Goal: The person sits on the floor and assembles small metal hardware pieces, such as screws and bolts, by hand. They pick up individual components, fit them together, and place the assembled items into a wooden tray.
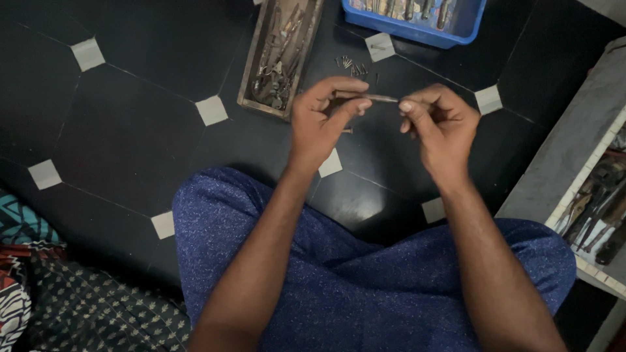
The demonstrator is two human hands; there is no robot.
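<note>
A thin rusty metal rod [373, 98], like a long nail or small tool, is held level between both hands above the black tiled floor [130, 124]. My left hand [321, 118] pinches its left end between thumb and fingers. My right hand [440, 124] pinches its right end with thumb and forefinger. Both hands hover in front of my crossed legs in blue speckled trousers [352, 280].
A narrow wooden tray [252, 72] of rusty hand tools lies on the floor beyond the hands. Small nails [352, 64] are scattered beside it. A blue plastic bin [417, 29] sits at the top. A grey ledge [574, 143] with tools stands right; patterned cloth [39, 280] lies lower left.
</note>
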